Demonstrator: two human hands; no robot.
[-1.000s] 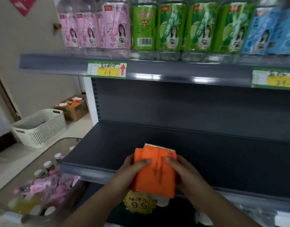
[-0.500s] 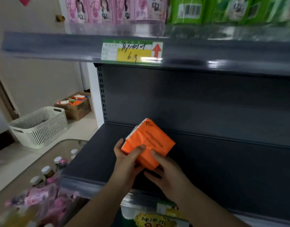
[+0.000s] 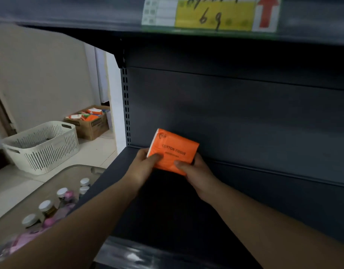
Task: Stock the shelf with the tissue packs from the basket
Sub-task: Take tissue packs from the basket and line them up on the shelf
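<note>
Both left hand and right hand pinch the tissue pack, thumbs pressed on its face; it seems light, soft, slick-wrapped, best held by these ends.

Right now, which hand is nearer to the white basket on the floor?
Left. The left hand grips the tissue pack at the end toward the white basket; the right hand grips the opposite end.

Price tag, yellow with a red arrow: high above the right hand. Open cardboard box on the tiled floor: well left of the left hand, further back. White-capped bottles: below-left of that hand, clustered upright.
</note>
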